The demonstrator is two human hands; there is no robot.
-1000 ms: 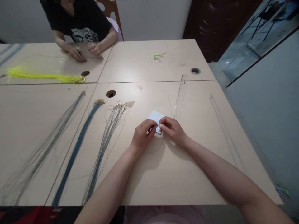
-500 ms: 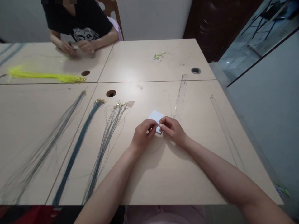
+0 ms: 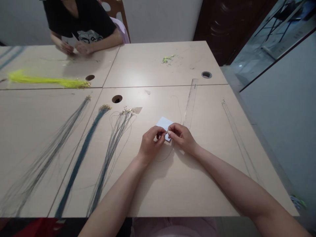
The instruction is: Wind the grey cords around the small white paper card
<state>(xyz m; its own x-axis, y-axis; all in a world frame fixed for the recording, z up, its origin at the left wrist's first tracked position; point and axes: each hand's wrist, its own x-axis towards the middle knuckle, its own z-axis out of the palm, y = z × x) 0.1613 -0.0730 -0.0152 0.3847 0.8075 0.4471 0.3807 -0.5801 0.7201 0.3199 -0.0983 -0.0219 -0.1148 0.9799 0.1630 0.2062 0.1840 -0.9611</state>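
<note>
My left hand (image 3: 153,141) and my right hand (image 3: 182,137) meet fingertip to fingertip over a small white card (image 3: 164,123) on the table (image 3: 202,184). Both hands pinch a thin grey cord (image 3: 165,160), which loops down below them; its part between the fingers is tiny and mostly hidden. Just beyond my right hand lies a clear ruler (image 3: 191,102). To the left of my hands is a bundle of grey cords (image 3: 112,144) with gold-coloured ends, beside a dark blue bundle (image 3: 82,154).
Another grey bundle (image 3: 59,141) and a yellow bundle (image 3: 46,80) lie at left. A person in a black shirt (image 3: 84,19) sits across the table. Yellow-green scraps (image 3: 168,59) are at the back, two cords (image 3: 237,131) at right.
The hands of the person across the table have moved a little to the left. My own hands hold nearly the same pinch in the same place.
</note>
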